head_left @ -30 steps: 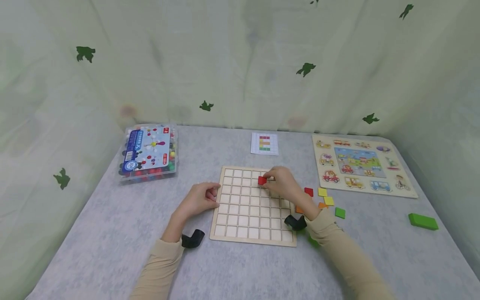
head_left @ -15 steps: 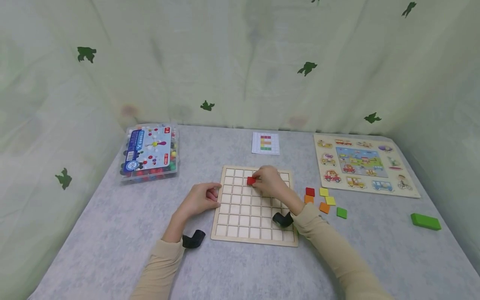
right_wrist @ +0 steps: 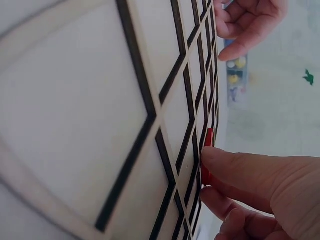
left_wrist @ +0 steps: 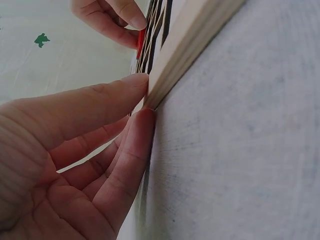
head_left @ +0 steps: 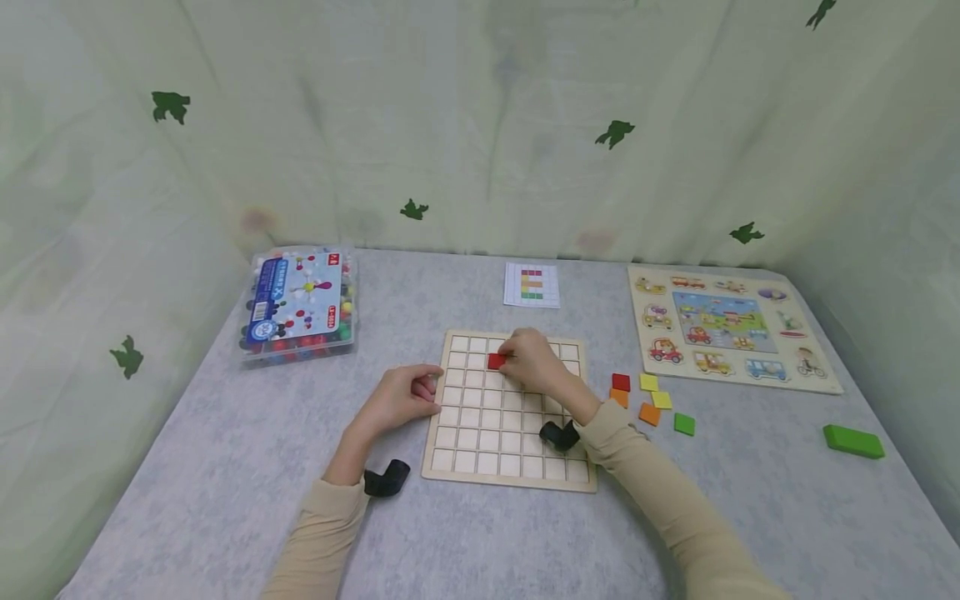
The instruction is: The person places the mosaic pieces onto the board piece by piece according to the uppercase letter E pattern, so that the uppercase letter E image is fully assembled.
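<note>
A wooden grid board [head_left: 510, 483] lies mid-table, its square cells pale. At its left edge is my left hand [head_left: 397, 400], with thumb and a fingertip gripping the rim; the left wrist view shows both tips against the board's edge [left_wrist: 175, 55]. My right hand [head_left: 534, 364] reaches over the upper part of the grid and pinches a red square tile [head_left: 496, 361] between thumb and fingers. In the right wrist view the red tile [right_wrist: 206, 172] stands at the grid surface, partly covered by the thumb; whether it sits fully in a cell I cannot tell.
Right of the board lie loose tiles: red [head_left: 621, 382], orange [head_left: 649, 414], yellow [head_left: 661, 400] and green [head_left: 684, 424]. A pattern card [head_left: 532, 286] lies behind it. Around are a vehicle puzzle [head_left: 738, 333], a box of coloured balls [head_left: 300, 304] and a green block [head_left: 853, 442].
My right hand has carried the red tile leftward across the upper grid, with only a slight shift over the last half second. The left hand stays at the board's edge.
</note>
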`<state>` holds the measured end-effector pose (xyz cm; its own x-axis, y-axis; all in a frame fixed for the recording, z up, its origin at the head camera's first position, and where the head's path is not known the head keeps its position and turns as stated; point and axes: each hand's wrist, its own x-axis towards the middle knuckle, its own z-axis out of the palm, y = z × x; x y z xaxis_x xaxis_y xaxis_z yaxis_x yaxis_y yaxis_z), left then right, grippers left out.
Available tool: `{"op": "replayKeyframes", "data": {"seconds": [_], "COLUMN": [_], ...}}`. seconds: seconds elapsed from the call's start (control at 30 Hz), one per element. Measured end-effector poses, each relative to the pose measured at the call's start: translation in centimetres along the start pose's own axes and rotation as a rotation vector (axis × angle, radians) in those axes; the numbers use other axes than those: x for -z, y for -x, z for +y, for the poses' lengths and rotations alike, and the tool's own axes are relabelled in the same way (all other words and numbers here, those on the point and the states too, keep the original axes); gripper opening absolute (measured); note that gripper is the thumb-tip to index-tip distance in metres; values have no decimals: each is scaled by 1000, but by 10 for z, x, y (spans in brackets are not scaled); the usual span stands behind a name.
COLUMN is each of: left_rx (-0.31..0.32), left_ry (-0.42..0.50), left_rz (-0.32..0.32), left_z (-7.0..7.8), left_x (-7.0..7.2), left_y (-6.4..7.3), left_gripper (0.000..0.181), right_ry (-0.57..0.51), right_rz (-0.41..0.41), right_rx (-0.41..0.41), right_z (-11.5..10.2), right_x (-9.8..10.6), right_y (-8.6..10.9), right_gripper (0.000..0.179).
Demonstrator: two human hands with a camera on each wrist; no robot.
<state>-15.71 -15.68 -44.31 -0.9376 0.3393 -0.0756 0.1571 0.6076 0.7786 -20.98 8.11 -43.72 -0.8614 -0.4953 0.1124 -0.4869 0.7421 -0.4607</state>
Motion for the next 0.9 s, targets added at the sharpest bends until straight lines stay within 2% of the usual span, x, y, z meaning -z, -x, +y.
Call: {"op": "replayKeyframes", "data": {"seconds": [0.2, 0.33, 0.53, 0.9], "left_rx": [-7, 3, 19, 34], "left_ry": [10, 20, 13, 5], "left_rz": [2, 5, 2, 4], "left_z": [-1, -2, -5, -8], "left_x": [-1, -1, -1, -2], "left_y": [0, 0, 0, 0], "left_gripper": [49, 49, 50, 50], "right_ry": [-14, -24, -15, -19], "right_rz": [-32, -22, 13, 46], "right_rx": [-8, -13, -43, -184], "right_z": [-4, -2, 7, 38], "right_x": [2, 6, 23, 54], "right_y": [-2, 3, 19, 61], "right_gripper": [20, 23, 22, 21]}}
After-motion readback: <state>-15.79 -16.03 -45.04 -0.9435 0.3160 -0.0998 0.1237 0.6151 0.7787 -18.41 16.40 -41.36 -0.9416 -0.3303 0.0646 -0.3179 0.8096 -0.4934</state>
